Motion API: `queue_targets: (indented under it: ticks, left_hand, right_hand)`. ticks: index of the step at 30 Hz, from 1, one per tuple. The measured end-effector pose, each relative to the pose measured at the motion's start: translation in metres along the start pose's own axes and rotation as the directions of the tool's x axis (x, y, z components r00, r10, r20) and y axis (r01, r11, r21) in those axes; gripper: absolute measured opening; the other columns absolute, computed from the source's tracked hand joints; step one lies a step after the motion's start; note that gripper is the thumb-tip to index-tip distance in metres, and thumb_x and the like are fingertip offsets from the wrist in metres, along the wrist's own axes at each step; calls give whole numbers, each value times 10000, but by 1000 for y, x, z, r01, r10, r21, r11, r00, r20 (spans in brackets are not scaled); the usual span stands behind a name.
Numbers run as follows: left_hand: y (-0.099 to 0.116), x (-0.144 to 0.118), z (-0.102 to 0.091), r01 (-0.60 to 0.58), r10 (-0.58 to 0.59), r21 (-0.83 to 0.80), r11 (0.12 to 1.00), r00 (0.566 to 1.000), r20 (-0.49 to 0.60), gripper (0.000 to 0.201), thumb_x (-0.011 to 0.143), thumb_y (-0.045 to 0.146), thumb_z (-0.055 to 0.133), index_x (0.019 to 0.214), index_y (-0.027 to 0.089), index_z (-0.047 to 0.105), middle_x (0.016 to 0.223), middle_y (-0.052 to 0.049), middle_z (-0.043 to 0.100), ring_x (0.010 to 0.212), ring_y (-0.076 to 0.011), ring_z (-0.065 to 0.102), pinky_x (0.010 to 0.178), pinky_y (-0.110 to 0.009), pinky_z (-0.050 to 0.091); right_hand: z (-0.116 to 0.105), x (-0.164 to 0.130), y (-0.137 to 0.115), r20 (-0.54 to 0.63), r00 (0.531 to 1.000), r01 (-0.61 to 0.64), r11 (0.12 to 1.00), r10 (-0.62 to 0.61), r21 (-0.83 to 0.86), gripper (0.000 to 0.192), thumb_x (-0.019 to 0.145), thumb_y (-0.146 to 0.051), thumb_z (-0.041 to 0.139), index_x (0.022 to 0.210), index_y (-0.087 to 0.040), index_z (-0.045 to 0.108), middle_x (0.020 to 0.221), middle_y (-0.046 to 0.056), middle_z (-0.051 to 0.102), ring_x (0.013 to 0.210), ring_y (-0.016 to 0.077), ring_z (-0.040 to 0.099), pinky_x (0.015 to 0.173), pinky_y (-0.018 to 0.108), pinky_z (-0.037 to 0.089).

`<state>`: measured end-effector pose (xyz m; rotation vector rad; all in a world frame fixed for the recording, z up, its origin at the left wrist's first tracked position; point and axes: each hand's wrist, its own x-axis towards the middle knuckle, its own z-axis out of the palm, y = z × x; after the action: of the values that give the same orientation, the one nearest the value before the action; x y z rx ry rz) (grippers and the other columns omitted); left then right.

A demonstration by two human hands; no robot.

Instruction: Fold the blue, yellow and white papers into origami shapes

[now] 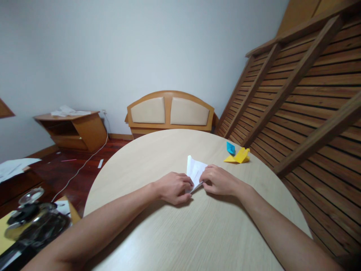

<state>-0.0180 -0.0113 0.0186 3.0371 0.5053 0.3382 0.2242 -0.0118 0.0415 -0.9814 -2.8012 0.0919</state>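
Observation:
Between my hands a folded sheet of white paper [195,169] stands partly raised over the round table. My left hand [175,187] rests low on the table and grips the paper's lower left corner between thumb and fingers. On the other side, my right hand [218,180] pinches its right edge with fingers curled. A crease runs along the paper's near edge, partly covered by my fingertips. Farther back on the right lie a yellow folded-paper figure [239,156] and a smaller blue folded-paper piece [230,148], apart from both hands.
The round wooden table [135,162] fills the middle. A slatted wooden frame [296,86] leans along its right side, and a padded headboard [169,111] stands behind. At left are a low cabinet [90,131] with papers on top, a white cable [81,165] and a glass pot [45,222].

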Motion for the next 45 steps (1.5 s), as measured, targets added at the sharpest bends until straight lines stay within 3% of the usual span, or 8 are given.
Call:
queue_targets:
  ticks: [3, 6, 10, 16, 25, 34, 41, 45]
  left_hand:
    - [5, 1, -1, 48, -47, 40, 998, 999, -4, 283, 956, 400, 517, 889, 167, 662, 969, -88, 712, 881, -225, 665, 827, -333, 529]
    - [6, 2, 1, 112, -111, 13, 994, 994, -16, 276, 991, 298, 446, 902, 166, 671, 972, -83, 719, 878, -201, 667, 805, -299, 515]
    - [2, 2, 7, 235, -241, -114, 965, 970, -39, 245, 971, 251, 465, 925, 172, 692, 980, -68, 735, 908, -192, 673, 807, -276, 500]
    - [-6, 2, 16, 327, -364, -313, 892, 929, -64, 254, 944, 269, 511, 797, 173, 694, 1009, -55, 747, 897, -169, 674, 807, -259, 495]
    - [-6, 1, 18, 258, -295, -258, 931, 948, -116, 176, 939, 254, 536, 916, 170, 689, 1001, -61, 718, 919, -175, 654, 856, -283, 511]
    - [-3, 2, 22, 310, -310, -21, 951, 942, -125, 275, 984, 288, 469, 889, 140, 681, 1041, -109, 656, 974, -217, 601, 885, -328, 522]
    - [-3, 0, 18, 279, -276, 3, 960, 953, -124, 261, 998, 313, 453, 964, 146, 651, 1095, -118, 640, 995, -223, 593, 881, -341, 526]
    - [-2, 0, 16, 155, -157, -28, 988, 979, -130, 226, 987, 295, 487, 1105, 165, 629, 1203, -111, 639, 1080, -226, 597, 933, -344, 515]
  right_hand:
    - [-1, -2, -1, 15, 1000, -22, 998, 21, 66, 169, 837, -204, 572, 851, -197, 740, 806, 62, 726, 792, 204, 628, 781, 301, 395]
    - [-1, -5, 0, 47, 991, -132, 977, 126, 165, 185, 865, -263, 576, 952, -213, 731, 839, 54, 721, 785, 200, 619, 707, 281, 382]
    - [3, -6, 7, 105, 963, -271, 892, 250, 362, 215, 880, -316, 575, 1037, -199, 664, 823, 27, 677, 732, 178, 590, 631, 248, 375]
    - [11, -5, 16, 137, 944, -325, 780, 299, 535, 270, 880, -395, 594, 1033, -174, 620, 861, 25, 664, 762, 180, 588, 649, 246, 404]
    - [10, -5, 15, 134, 958, -285, 815, 252, 505, 287, 898, -414, 575, 964, -169, 711, 904, 47, 706, 816, 199, 616, 710, 267, 421]
    - [12, -4, 13, 93, 950, -313, 881, 299, 356, 275, 899, -402, 577, 980, -193, 736, 953, 78, 733, 845, 225, 641, 743, 288, 423]
    - [5, -12, 23, 240, 934, -353, 787, 265, 506, 440, 761, -367, 724, 1156, -175, 689, 988, 52, 689, 865, 209, 618, 750, 273, 441]
    - [-1, -14, 20, 254, 939, -327, 827, 231, 458, 371, 737, -343, 746, 1081, -206, 744, 940, 33, 686, 865, 213, 605, 775, 282, 434]
